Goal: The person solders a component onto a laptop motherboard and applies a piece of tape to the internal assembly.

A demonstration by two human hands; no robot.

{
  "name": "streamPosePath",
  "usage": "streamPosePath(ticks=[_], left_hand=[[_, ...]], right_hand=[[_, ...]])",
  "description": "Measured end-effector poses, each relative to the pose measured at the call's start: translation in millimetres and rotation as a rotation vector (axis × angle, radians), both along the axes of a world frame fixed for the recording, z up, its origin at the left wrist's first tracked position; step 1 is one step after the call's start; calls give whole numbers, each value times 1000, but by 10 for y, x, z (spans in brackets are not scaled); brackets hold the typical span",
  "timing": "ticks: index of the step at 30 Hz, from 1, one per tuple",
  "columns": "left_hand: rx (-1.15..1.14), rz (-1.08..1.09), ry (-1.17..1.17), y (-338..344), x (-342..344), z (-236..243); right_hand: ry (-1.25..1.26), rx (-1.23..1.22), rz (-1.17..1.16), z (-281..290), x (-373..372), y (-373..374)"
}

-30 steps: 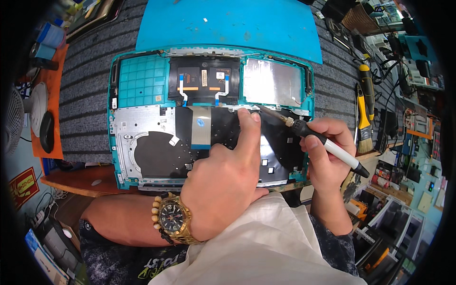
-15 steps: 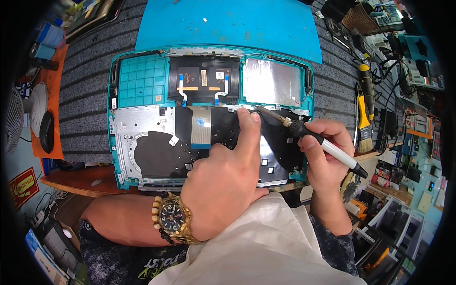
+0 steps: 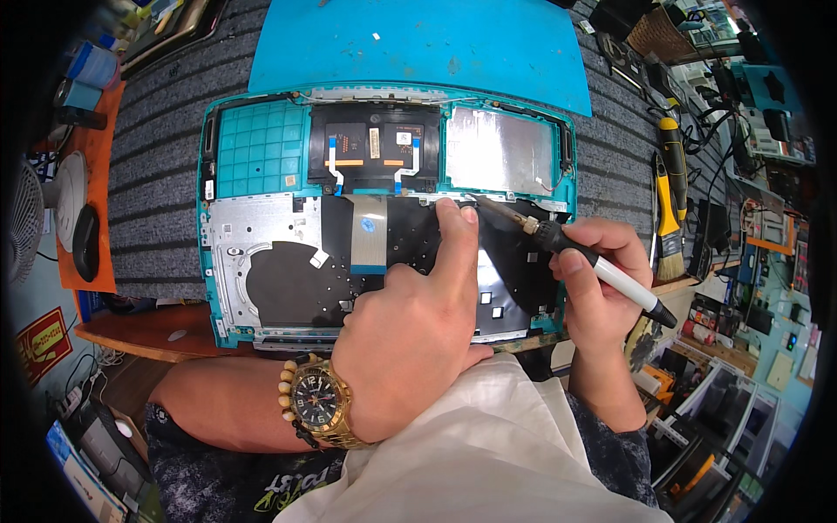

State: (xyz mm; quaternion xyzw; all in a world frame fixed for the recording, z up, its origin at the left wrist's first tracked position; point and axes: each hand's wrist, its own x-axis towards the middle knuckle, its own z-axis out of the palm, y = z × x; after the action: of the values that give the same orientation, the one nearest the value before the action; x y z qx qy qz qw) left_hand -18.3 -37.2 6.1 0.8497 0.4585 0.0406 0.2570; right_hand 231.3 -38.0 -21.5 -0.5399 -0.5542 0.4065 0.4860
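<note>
Your wooden bench [image 3: 144,336] bears a grey striped cover [image 3: 161,192]; on it, right before you, lies a teal laptop casing [image 3: 411,240], with a blue sheet [image 3: 418,44] spread just beyond; to your right lie a yellow-handled brush [image 3: 668,222] and a yellow-and-black tool [image 3: 672,157]; to your left, an orange sheet [image 3: 105,174].

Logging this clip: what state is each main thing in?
Teal plastic laptop shell: inner side up.
Flat grey ribbon cable: blue end loose.
White-and-black pen-shaped soldering iron: held, tilted.
Left hand: index finger on the shell.
Right hand: closed around the iron.
Yellow-handled bristle brush: lying unheld.
</note>
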Motion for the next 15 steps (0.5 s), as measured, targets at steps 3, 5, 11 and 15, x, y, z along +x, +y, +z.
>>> streamPosePath(ticks=[3, 5, 11, 15], left_hand=[[-4, 0, 7, 0, 3, -1], [-7, -2, 12, -3, 3, 0], [13, -6, 13, -8, -3, -8], [12, 5, 1, -9, 2, -13]], right_hand=[[-15, 15, 12, 7, -6, -1], [-24, 27, 18, 7, -10, 2], [-109, 34, 20, 8, 7, 4], [-62, 38, -4, -11, 2, -2]])
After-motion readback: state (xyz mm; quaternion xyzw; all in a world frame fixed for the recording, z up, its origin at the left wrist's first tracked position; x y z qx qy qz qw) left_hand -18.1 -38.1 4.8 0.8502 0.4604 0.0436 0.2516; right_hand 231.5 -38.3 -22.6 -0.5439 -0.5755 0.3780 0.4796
